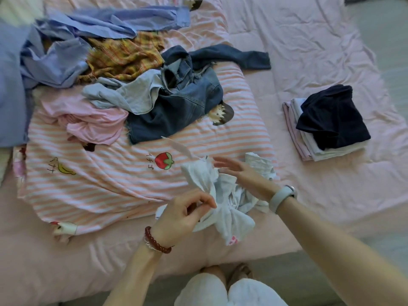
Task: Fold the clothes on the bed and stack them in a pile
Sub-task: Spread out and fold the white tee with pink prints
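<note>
left hand [184, 214] pinching crumpled white garment [223, 208], right hand [240, 175] released above it, fingers spread

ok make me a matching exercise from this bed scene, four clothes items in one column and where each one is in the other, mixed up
Things:
1. white garment
2. navy folded top
3. yellow plaid shirt
4. pink top

Places:
A. top of the folded stack on the right
B. crumpled on the striped blanket, left of the jeans
C. in the far heap, between blue shirts and jeans
D. near edge of the bed, pinched by the left hand

Pairs: 1-D, 2-A, 3-C, 4-B
</note>
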A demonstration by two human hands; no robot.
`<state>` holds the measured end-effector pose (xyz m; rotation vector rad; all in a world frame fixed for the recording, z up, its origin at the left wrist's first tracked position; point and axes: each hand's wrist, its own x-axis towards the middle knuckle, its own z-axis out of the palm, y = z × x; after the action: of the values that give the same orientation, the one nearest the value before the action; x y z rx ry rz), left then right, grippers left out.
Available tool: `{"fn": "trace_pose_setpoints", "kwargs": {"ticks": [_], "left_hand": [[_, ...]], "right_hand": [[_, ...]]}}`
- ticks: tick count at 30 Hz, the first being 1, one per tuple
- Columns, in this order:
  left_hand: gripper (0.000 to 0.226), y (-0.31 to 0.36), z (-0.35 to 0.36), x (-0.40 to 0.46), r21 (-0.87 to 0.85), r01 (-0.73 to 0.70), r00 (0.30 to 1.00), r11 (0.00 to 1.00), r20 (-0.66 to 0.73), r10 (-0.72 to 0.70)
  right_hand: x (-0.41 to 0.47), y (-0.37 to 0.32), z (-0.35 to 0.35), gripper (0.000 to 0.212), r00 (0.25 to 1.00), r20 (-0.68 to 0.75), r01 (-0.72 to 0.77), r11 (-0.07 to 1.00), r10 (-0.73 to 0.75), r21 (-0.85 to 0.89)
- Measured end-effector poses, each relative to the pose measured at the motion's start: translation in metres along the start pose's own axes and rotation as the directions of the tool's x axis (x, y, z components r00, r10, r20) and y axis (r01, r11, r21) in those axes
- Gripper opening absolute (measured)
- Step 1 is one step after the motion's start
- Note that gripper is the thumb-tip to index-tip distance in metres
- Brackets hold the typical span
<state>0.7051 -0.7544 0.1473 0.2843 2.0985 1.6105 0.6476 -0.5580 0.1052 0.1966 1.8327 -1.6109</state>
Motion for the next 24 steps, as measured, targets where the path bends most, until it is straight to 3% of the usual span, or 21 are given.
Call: {"fn": "trace_pose_setpoints", "kwargs": {"ticks": [3, 7, 9, 11, 14, 18, 22, 24], "left_hand": [[0.020, 0.039, 0.003, -0.002, 0.153, -0.152, 0.986, 0.976, 0.097, 0.139], [0.024, 0.076, 0.018, -0.013, 0.202, -0.233, 0.970, 0.951, 0.118, 0.213], [0.023, 0.087, 0.033, -0.022, 0.189, -0.241, 0.969, 0.952, 0.100, 0.225], [0.022, 0.096, 0.050, -0.029, 0.159, -0.249, 0.968, 0.955, 0.063, 0.242], [0.021, 0.105, 0.075, -0.035, 0.094, -0.276, 0.960, 0.957, -0.012, 0.278], [0.033, 0.121, 0.119, -0.018, 0.116, -0.294, 0.945, 0.949, -0.112, 0.307], [0.018, 0.162, 0.187, 0.016, 0.253, -0.396, 0.898, 0.882, -0.093, 0.430], [0.017, 0.192, 0.224, 0.030, 0.278, -0.464, 0.868, 0.841, -0.049, 0.495]], "right_hand": [[-0.005, -0.027, -0.001, 0.050, 0.981, 0.184, 0.073, 0.995, -0.059, -0.068], [-0.031, -0.033, -0.019, 0.064, 0.988, 0.136, 0.084, 0.989, -0.067, -0.120], [-0.048, -0.025, -0.032, 0.065, 0.994, 0.082, 0.093, 0.964, -0.074, -0.249], [-0.068, -0.012, -0.045, 0.046, 0.990, 0.020, 0.128, 0.844, -0.138, -0.520], [-0.114, 0.018, -0.068, 0.018, 0.951, -0.145, 0.128, 0.775, -0.273, -0.619], [-0.201, 0.049, -0.114, 0.008, 0.711, -0.525, 0.078, 0.795, -0.467, -0.602], [-0.297, 0.063, -0.150, 0.009, 0.505, -0.760, 0.028, 0.887, -0.410, -0.460], [-0.349, 0.064, -0.164, 0.008, 0.327, -0.856, 0.011, 0.908, -0.400, -0.420]]}}
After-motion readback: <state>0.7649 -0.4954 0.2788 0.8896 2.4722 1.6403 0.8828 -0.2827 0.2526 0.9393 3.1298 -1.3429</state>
